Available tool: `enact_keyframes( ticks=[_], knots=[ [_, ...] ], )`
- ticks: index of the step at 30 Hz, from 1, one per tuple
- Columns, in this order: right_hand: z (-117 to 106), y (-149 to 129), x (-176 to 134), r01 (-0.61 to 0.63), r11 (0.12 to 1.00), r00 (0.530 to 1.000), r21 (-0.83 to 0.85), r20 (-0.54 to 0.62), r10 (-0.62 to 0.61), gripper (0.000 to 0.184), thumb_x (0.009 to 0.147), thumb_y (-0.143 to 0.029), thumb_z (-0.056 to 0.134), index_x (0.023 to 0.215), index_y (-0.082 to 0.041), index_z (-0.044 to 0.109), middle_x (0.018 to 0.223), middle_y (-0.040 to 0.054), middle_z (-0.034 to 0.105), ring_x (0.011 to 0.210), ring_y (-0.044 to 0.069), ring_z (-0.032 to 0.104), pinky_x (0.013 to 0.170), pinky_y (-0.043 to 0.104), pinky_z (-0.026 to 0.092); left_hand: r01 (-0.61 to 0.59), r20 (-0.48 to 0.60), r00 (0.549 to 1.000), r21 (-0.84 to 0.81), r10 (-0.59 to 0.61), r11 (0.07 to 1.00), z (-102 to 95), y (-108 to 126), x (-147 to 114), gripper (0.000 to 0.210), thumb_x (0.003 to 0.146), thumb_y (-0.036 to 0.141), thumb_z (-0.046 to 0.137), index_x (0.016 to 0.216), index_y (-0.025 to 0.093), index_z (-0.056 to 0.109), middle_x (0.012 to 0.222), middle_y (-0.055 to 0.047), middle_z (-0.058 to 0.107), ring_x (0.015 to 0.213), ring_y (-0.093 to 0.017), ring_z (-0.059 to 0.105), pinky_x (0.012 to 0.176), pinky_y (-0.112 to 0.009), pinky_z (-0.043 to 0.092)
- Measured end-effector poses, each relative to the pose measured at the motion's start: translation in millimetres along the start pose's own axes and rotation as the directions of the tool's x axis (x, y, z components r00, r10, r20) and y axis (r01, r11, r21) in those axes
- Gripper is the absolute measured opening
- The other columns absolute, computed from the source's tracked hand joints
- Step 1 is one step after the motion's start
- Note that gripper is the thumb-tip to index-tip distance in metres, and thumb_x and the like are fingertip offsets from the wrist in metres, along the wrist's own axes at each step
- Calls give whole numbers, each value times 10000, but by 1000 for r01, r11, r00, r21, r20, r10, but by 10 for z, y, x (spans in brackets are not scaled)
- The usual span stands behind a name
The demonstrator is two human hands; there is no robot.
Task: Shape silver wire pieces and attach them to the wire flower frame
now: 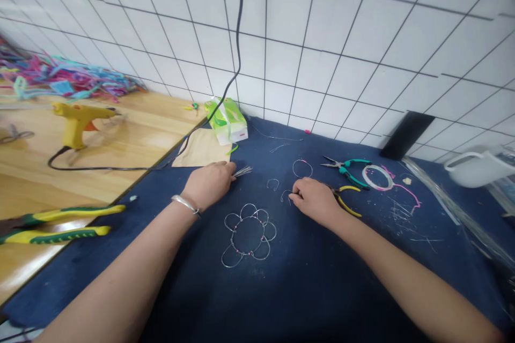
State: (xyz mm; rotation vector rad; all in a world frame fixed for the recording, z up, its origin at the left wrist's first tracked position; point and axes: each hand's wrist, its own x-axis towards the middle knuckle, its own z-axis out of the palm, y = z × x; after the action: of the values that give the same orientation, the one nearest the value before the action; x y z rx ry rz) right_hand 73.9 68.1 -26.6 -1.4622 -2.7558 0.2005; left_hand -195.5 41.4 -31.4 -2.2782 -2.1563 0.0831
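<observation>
A wire flower (pixel 263 237), its ring dotted with pink, lies flat on the dark blue surface (pixel 298 289) between a person's forearms. Beyond the wire flower and to its left, the left hand (pixel 212 183), a silver bracelet (pixel 185 204) at its wrist, has its fingers closed on a bundle of short wires (pixel 243 171). Beyond the flower to its right, the right hand (pixel 316 199) pinches a curved wire (pixel 282 196), thumb and fingertips together. A small wire loop (pixel 273 180) lies beyond the flower, between the hands, with a larger wire ring (pixel 302 176) farther out. To the flower's right, past the right hand, are yellow-handled pliers (pixel 348 206), teal-handled pliers (pixel 349 168) and a white coil (pixel 364 174). Well to the flower's left lie yellow-and-green cutters (pixel 66 232); farther beyond them sits a yellow glue gun (pixel 80 124). A green tissue pack (pixel 228 126) stands beyond the flower, near the tiled wall (pixel 281 64).
</observation>
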Motion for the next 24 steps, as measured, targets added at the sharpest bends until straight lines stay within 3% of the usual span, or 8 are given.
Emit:
enact_keyframes(
  ticks=[9, 17, 24],
  knots=[
    [-37, -77, 146, 21, 999, 998, -47, 67, -18, 110, 755, -209, 503, 786, -141, 584, 820, 101, 630, 724, 203, 585, 598, 270, 360, -14, -5, 1000, 0, 14, 1000, 10, -14, 8, 205, 865, 310, 404, 853, 170, 553, 874, -108, 635, 787, -228, 606, 594, -273, 415],
    [-150, -191, 421, 84, 996, 993, 37, 76, -86, 96, 801, -201, 454, 847, -184, 537, 811, 27, 629, 705, 130, 558, 573, 202, 335, -20, -7, 1000, -7, 20, 1000, 34, -36, 21, 210, 871, 303, 405, 888, 157, 556, 902, -116, 635, 818, -228, 603, 639, -286, 434],
    [-45, -307, 619, 77, 996, 989, -33, 126, -73, 145, 792, -170, 468, 887, -141, 574, 876, 102, 647, 794, 185, 592, 626, 235, 369, -17, -1, 1000, -35, 17, 999, 36, -65, 12, 232, 873, 300, 384, 911, 145, 553, 909, -132, 629, 807, -242, 602, 634, -300, 438]
  ],
)
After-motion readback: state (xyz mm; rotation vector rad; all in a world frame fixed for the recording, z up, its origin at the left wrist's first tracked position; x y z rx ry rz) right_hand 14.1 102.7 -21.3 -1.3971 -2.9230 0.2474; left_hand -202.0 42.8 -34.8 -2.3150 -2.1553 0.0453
